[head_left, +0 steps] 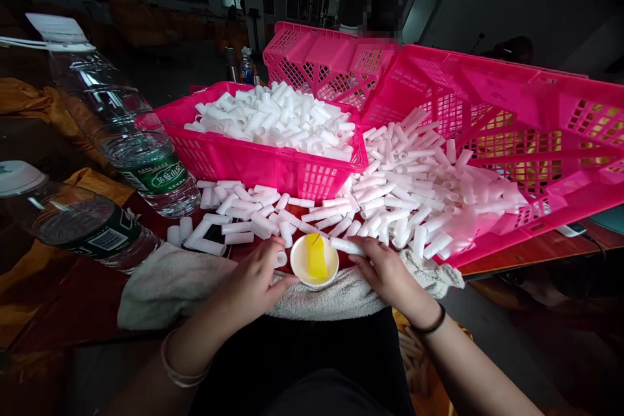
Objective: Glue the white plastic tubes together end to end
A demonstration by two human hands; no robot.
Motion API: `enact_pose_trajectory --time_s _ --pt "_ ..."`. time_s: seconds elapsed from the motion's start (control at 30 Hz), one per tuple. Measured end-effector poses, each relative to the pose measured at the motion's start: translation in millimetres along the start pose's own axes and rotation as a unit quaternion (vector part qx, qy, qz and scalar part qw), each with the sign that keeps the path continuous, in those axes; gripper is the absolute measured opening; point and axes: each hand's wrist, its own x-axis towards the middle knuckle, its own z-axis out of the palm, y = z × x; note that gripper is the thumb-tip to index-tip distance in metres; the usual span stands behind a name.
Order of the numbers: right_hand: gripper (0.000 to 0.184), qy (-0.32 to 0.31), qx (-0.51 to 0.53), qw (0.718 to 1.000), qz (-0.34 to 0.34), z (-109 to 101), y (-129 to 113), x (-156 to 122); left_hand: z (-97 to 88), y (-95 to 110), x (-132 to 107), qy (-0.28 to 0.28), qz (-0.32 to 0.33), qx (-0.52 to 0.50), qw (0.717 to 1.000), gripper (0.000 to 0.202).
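Observation:
My left hand (253,283) is curled around a short white tube (281,259), just left of a small white dish (314,262) holding a yellow sponge. My right hand (385,273) pinches a longer white tube (347,246) just right of the dish. The dish rests on a grey-white towel (166,286) at the table's near edge. Loose white tubes (253,211) lie scattered on the table behind my hands.
A pink basket (253,166) full of white tubes stands behind. A tipped pink basket (536,143) spills tubes at right, another pink basket (316,55) behind it. Two water bottles (131,136) (73,224) stand and lie at left. A person sits far behind.

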Motion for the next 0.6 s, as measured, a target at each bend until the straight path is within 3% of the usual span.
enact_pose_trajectory --time_s 0.07,0.17,0.37,0.47,0.6 --pt "0.039 -0.016 0.073 0.995 -0.067 1.6 -4.6 5.6 11.5 3.3 7.6 -0.019 0.006 -0.022 1.000 0.062" --pt "0.045 -0.011 0.071 0.992 -0.102 11.7 -5.3 15.7 21.9 7.3 18.4 -0.060 -0.022 -0.038 0.997 0.086" --pt "0.031 0.033 0.099 0.986 -0.132 26.4 2.4 19.7 18.4 7.9 25.8 -0.073 -0.049 -0.076 0.993 0.087" --pt "0.022 0.005 0.188 0.978 -0.086 22.4 -1.5 17.0 16.8 3.8 27.0 -0.079 -0.043 -0.112 0.990 0.085" --pt "0.025 -0.026 0.271 0.961 0.047 19.9 -7.7 10.6 18.1 -2.7 29.0 -0.103 -0.037 -0.150 0.983 0.086"
